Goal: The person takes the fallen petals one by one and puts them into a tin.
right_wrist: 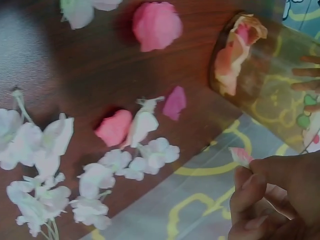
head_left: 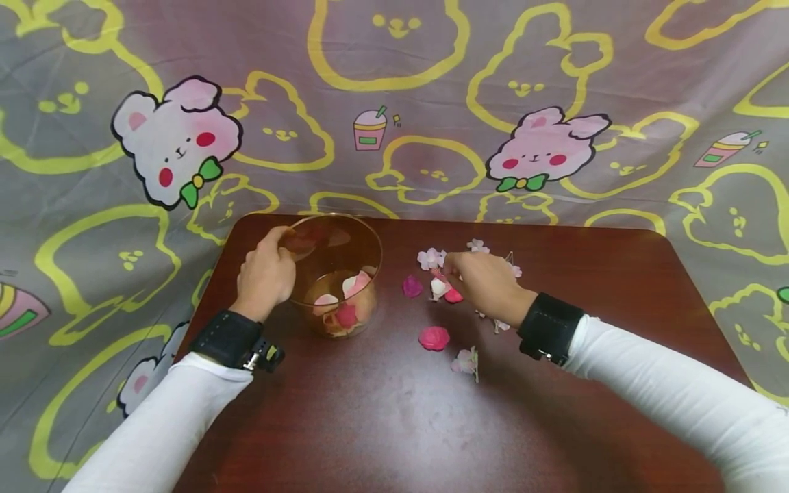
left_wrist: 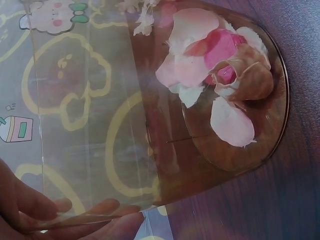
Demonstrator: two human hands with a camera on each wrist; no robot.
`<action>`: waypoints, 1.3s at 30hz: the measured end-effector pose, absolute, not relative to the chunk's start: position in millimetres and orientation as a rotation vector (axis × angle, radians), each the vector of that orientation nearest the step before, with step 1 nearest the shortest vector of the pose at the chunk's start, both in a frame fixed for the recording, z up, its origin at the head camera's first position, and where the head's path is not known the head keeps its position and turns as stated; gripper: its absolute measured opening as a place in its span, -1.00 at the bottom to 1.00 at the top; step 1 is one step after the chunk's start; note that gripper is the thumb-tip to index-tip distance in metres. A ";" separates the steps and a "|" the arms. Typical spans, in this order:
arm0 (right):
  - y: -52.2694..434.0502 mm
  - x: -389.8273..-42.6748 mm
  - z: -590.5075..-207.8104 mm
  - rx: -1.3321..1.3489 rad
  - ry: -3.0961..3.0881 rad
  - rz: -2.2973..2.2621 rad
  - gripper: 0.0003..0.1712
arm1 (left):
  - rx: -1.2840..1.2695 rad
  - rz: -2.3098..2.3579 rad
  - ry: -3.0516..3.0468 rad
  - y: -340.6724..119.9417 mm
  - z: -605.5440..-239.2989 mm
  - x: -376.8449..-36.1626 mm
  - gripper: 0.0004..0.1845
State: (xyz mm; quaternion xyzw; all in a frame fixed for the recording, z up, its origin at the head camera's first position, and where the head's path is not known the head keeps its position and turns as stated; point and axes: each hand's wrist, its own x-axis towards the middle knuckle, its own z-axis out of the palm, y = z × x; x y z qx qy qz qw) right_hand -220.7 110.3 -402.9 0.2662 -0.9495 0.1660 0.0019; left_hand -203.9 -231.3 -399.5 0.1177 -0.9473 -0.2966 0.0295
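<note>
My left hand (head_left: 279, 252) grips the near-left rim of a clear plastic cup (head_left: 345, 255) standing on the table; its fingers (left_wrist: 45, 207) show through the wall in the left wrist view. Several pink, white and peach petals (left_wrist: 215, 65) lie in the bottom of the cup. To the right of the cup, my right hand (head_left: 453, 268) hovers over loose petals and pinches a small pink-white petal (right_wrist: 241, 156) between thumb and fingertips. Beneath it lie a pink petal (right_wrist: 114, 127) and a white bud (right_wrist: 141, 123).
The dark red-brown table (head_left: 394, 418) carries a pink petal (head_left: 434, 337), a magenta petal (head_left: 411, 285), a pale blossom (head_left: 465, 361) and white blossoms (head_left: 431, 258). A grey cloth printed with bunnies (head_left: 175, 140) hangs behind and around the table.
</note>
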 end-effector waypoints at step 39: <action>29.0 -209.8 -349.5 1.092 -2.757 0.455 -0.93 | 0.350 -0.933 -2.911 -232.0 -398.9 -203.5 -0.51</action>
